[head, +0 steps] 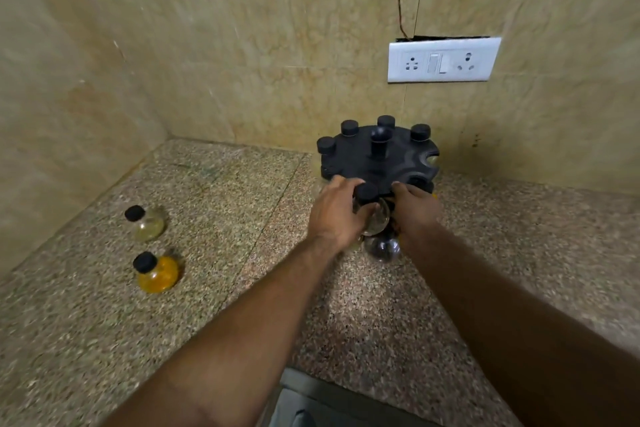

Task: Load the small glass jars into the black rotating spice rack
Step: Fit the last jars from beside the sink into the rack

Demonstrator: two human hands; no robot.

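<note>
We find both hands at the front edge of the rack (379, 159), which stands on the counter (242, 288) close to the back wall. The left hand (334, 215) wraps a jar (377, 218) from its left side, with the fingers (346, 184) curled over the top beside the black cap (367, 191) and the thumb across the glass. We judge that this hold keeps the neck upright so it can slide into the rack's front notch.

The right hand (417, 210) comes in from the jar's other side, its fingers (401, 188) bent against the rack's rim. That probably steadies the rack, since it is made to turn. We cannot tell whether these fingers clasp the rim or the jar, or only press there.

The jar is at the notch, but the hands hide whether it is fully seated. Four caps (349, 127) stand along the rack's far edge, so those slots look filled. The notches on the rack's right side show open. Well to the left of the rack, a clear jar (148, 224) and a yellow jar (158, 273) stand on the counter, not yet loaded.
</note>
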